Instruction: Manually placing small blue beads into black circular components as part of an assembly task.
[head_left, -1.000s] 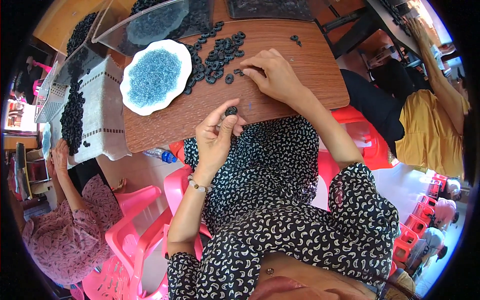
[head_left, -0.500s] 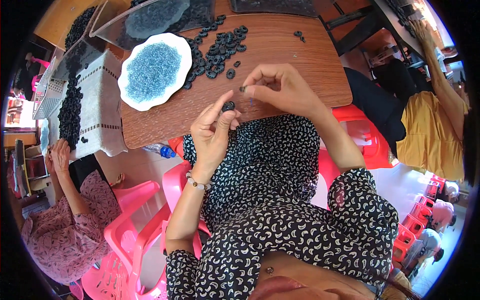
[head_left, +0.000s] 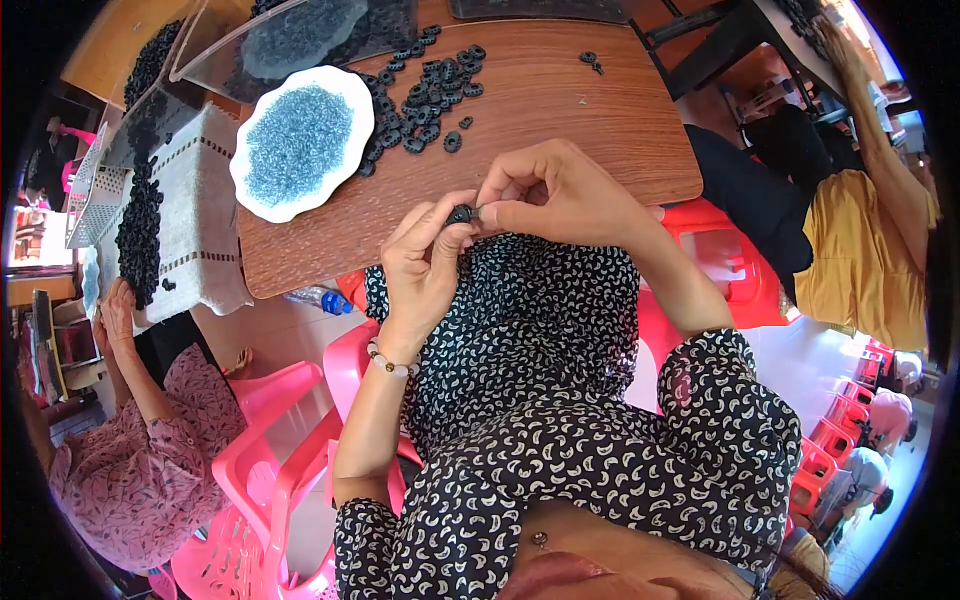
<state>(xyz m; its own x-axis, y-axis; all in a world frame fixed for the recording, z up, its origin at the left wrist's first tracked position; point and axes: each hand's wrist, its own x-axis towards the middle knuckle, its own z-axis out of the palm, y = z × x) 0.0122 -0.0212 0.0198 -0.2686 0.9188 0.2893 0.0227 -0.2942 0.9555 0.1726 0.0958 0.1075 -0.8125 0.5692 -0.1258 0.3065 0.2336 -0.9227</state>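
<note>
Above the near edge of the brown table (head_left: 560, 95), my left hand (head_left: 418, 255) pinches a small round black plastic part (head_left: 460, 215) between thumb and fingers. My right hand (head_left: 545, 195) meets it from the right, thumb and forefinger closed on a tiny piece that touches the black part; the piece is too small to name. Beyond my hands lies a heap of similar black parts (head_left: 430, 100). To its left stands a white scalloped plate (head_left: 243, 185) filled with small clear bluish pieces (head_left: 300, 140).
A clear plastic bin (head_left: 215, 70) stands at the back left. Two small black pieces (head_left: 590, 58) lie at the far right of the table. At left, a co-worker's hands (head_left: 118, 310) are by a cloth-covered table (head_left: 205, 220) with more black parts. Pink chairs (head_left: 265, 440) stand beside me.
My right hand has moved left and slightly down, bringing its tiny piece against the black part. The left hand stays nearly in place, its fingers more curled around the part.
</note>
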